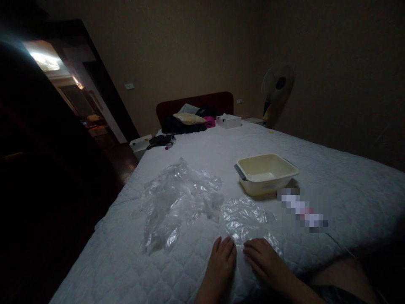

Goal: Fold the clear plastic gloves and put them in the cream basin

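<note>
A clear, crinkled plastic bag [243,213] lies on the bed just in front of my hands. My left hand [223,255] rests palm down by its near edge, fingers stretched forward and slightly apart. Opposite it, my right hand [264,257] lies over the bag's near right part, fingers loosely bent and pointing left. The fingertips appear to touch the plastic; the palms are hidden. To the left spreads a larger heap of clear plastic sheeting [180,202], crumpled and shiny. Beyond the hands, to the right, stands a cream plastic basin [265,185] with grey handles.
A blurred-out object [302,209] with a cord lies right of the bag. Across the white quilted bed [120,240], clothes and a pillow [190,118] are piled near the headboard beside a white box [228,121]. A fan [280,82] stands in the far corner.
</note>
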`<state>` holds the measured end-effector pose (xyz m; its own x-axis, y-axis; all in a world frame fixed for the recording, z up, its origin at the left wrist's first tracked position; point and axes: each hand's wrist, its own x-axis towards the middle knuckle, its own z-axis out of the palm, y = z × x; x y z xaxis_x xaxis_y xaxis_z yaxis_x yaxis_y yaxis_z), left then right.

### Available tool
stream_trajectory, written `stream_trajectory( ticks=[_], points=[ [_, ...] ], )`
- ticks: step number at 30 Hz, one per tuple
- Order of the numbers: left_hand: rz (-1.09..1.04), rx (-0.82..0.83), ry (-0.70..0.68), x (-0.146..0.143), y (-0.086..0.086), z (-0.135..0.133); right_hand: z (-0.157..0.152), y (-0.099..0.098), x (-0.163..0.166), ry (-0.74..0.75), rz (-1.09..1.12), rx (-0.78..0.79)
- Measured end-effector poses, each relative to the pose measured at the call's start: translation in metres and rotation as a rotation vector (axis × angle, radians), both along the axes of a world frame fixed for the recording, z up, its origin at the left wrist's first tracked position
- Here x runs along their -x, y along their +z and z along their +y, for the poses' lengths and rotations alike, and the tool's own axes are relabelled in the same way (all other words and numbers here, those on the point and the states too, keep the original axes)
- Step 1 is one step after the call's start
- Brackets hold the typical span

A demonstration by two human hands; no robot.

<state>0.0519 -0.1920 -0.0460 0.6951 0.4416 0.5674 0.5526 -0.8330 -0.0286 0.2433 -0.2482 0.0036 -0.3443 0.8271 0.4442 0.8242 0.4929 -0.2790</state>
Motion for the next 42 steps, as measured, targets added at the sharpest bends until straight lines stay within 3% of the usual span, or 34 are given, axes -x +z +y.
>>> stream_trajectory(
  ticks=[10, 20, 26, 32, 42],
  points=[
    [0.046, 0.021, 0.006, 0.001, -0.003, 0.000, 0.009, -0.012, 0.005, -0.102, 0.177, 0.105],
    [0.048, -0.012, 0.007, 0.002, -0.003, 0.000, 0.022, -0.021, 0.003, -0.328, 0.364, 0.055],
    [0.047, -0.033, 0.003, 0.002, 0.002, -0.001, 0.032, -0.012, -0.001, -0.338, 0.301, 0.111],
    [0.042, -0.075, 0.010, 0.001, -0.003, 0.000, 0.036, -0.005, -0.004, -0.346, 0.236, 0.130],
    [0.033, -0.064, -0.006, 0.002, -0.002, 0.000, 0.044, 0.000, -0.006, -0.177, 0.132, 0.033]
  ],
)
